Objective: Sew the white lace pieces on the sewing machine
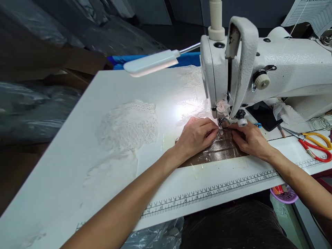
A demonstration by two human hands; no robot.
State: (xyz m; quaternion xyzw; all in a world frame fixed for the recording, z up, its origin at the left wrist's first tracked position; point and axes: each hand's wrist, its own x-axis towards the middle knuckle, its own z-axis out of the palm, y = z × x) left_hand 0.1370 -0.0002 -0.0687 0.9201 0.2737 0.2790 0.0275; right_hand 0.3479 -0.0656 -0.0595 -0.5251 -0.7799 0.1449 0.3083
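A: What is listed nearest, placed by the sewing machine [293, 65]?

B: One printed ruler scale [220, 192], set along the table [72, 152] edge on the machine's near side. One purple basket [292, 197], seen below that edge, in front of the machine; red contents noted.

A: And the hands?

B: Left hand [198, 135]: placed at the near left of the machine's needle area, thumb and forefinger brought together on a white lace piece [221, 132]. Right hand [247, 140]: placed just right of the needle area, forefinger extended towards it; whether anything is gripped cannot be told.

A: The lace piece's location?

B: Held at the machine's needle area, over a brown plate [220, 150].

A: Items around?

B: Scissors [311, 139], handles yellow and red, laid on the machine's near right side. One dark phone [266, 116], laid beneath the machine's arm. One lace pile [131, 124], laid left of the machine, well apart.

A: Farthest?

B: One white lamp [151, 63], extended left from the machine's head on a flexible neck. Blue material [186, 58], seen behind the machine's left end.
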